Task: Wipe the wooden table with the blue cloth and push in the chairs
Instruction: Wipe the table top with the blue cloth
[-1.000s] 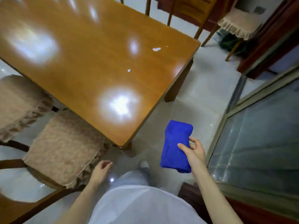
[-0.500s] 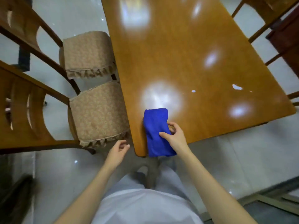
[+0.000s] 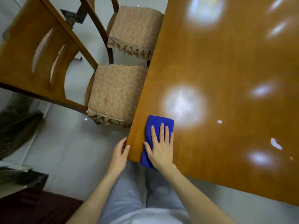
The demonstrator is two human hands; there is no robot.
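The folded blue cloth (image 3: 159, 126) lies flat on the near left corner of the glossy wooden table (image 3: 226, 70). My right hand (image 3: 160, 147) presses on it with flat, spread fingers, covering its near half. My left hand (image 3: 120, 153) rests against the table's corner edge, thumb on top, with nothing else in it. Two wooden chairs with beige patterned seat cushions stand along the table's left side: the nearer chair (image 3: 113, 92) and the farther chair (image 3: 135, 29), both with seats partly out from under the table.
Small white scraps (image 3: 275, 143) lie on the tabletop to the right of the cloth, with a smaller fleck (image 3: 219, 121) nearer. Pale tiled floor (image 3: 72, 151) lies to the left. Dark furniture (image 3: 24, 199) sits at the lower left. My legs stand at the table's corner.
The view swung round to the table's corner. My right hand brought the cloth from the air onto the tabletop and now lies flat on it. My left hand moved up to the table edge.
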